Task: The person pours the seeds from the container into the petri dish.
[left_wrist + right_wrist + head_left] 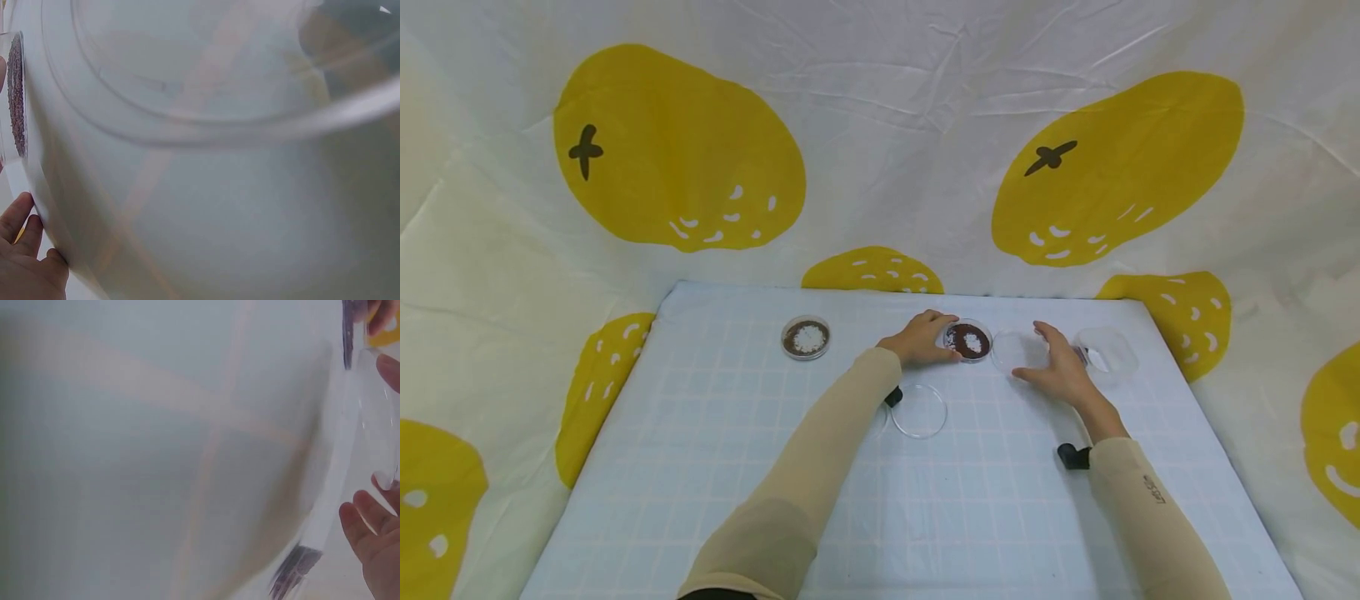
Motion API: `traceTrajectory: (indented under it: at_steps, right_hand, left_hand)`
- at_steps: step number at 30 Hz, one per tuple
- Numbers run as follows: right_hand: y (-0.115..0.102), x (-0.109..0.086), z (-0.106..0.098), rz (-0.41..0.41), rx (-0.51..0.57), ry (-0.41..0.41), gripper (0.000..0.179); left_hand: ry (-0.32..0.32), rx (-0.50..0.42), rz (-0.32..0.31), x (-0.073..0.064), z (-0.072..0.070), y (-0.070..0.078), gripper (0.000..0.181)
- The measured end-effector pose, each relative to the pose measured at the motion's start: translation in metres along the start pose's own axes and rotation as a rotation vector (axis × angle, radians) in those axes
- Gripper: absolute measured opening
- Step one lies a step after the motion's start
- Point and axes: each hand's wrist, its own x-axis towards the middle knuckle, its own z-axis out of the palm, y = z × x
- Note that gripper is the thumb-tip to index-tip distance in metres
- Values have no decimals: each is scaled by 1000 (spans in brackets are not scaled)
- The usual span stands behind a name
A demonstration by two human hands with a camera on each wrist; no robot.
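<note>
My left hand grips a petri dish by its sides; the dish holds dark brown grains with white bits on top. At the left edge of the left wrist view, that dish shows side-on above several fingers. Just right of it, my right hand curves its thumb and fingers around the edge of a clear round lid. Seen side-on in the right wrist view, the lid lies between thumb and fingertips. Dish and lid sit side by side.
Another petri dish with brown and white contents stands at the back left. Two clear round lids lie near my left forearm, one plainly visible, one partly behind the sleeve. A clear plastic container stands right of my right hand. A patterned curtain hangs behind.
</note>
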Motion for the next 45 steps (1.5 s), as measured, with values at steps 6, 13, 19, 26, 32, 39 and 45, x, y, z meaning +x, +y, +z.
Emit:
traceTrajectory:
  at_steps: [6, 13, 19, 26, 32, 39, 45]
  right_hand:
    - [-1, 1, 0, -18, 13, 16, 104]
    - [-1, 4, 4, -97, 37, 53, 104]
    - [-3, 5, 6, -162, 108, 70, 101]
    - [-11, 8, 9, -180, 218, 82, 99]
    - [-26, 10, 10, -182, 421, 51, 98]
    - [-32, 17, 17, -136, 490, 37, 100]
    - [-42, 18, 18, -130, 506, 51, 98]
  left_hand:
    - [3, 2, 17, 1, 0, -1, 81]
    - [0, 7, 51, 4, 2, -4, 82]
    - [2, -19, 46, 3, 2, -4, 83]
    - [11, -11, 32, 6, 4, -5, 83]
    - [14, -9, 29, 6, 4, -6, 83]
    - [14, 4, 27, 11, 7, -10, 84]
    - [10, 9, 33, 15, 9, -14, 85]
